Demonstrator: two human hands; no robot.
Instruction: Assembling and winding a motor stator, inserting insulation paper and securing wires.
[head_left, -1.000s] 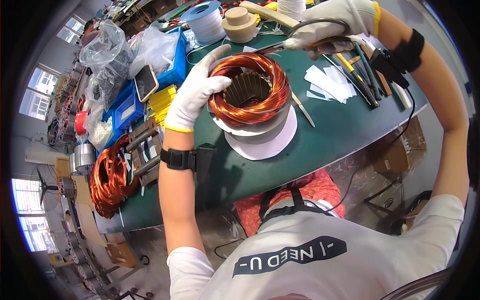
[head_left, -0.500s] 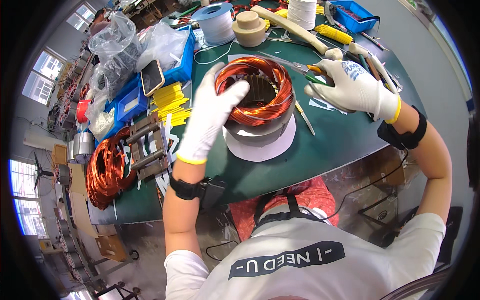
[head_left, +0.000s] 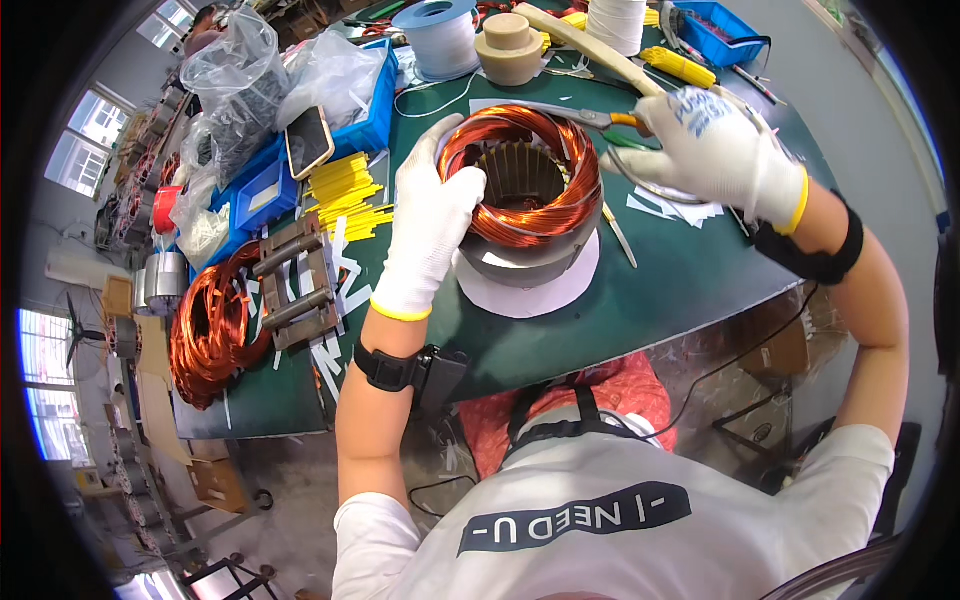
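A motor stator [head_left: 530,265] with a ring of copper windings [head_left: 545,228] stands upright on a round white sheet [head_left: 535,304] on the bench. My left hand [head_left: 430,215], in a white glove, grips the windings' left side, thumb over the inner rim and fingers outside. In my gloved right hand [head_left: 715,150] is a pair of scissors [head_left: 592,118], with orange and green handles partly hidden by the fingers. Their blades point left across the far edge of the windings; whether they touch the copper I cannot tell.
Left are yellow strips [head_left: 345,195], a phone [head_left: 308,140] on blue bins, a metal fixture [head_left: 300,280] and a copper coil bundle [head_left: 212,335]. Spools [head_left: 438,45] and a mallet-like tool [head_left: 590,48] lie at the back. Right of the stator are a thin knife-like tool [head_left: 620,238] and paper slips [head_left: 675,208].
My right hand has shifted slightly, bringing the scissors left and lower toward the far rim of the windings, with their blades closer together. My left hand keeps its hold on the windings.
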